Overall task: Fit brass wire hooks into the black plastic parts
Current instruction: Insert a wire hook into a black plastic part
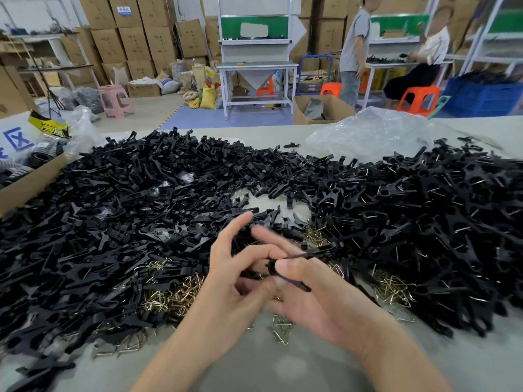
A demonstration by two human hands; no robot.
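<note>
Both my hands meet over the near middle of the table. My right hand [317, 295] pinches a black plastic part [294, 282] between thumb and fingers; the part's long arm points right. My left hand [235, 281] has its fingers curled against the same part; motion blur hides whether it holds a hook. Loose brass wire hooks [167, 298] lie heaped under and beside my hands, with more brass hooks [394, 290] to the right. A huge pile of black plastic parts [127, 210] covers the table's left and back. On the right lie black parts with wire fitted [441, 222].
A cardboard box [31, 179] stands at the table's left edge. A crumpled clear plastic bag [370, 134] lies at the back right. Beyond the table are workbenches, stacked cartons, coloured stools and two people at the far right. Bare table surface [283, 363] shows near me.
</note>
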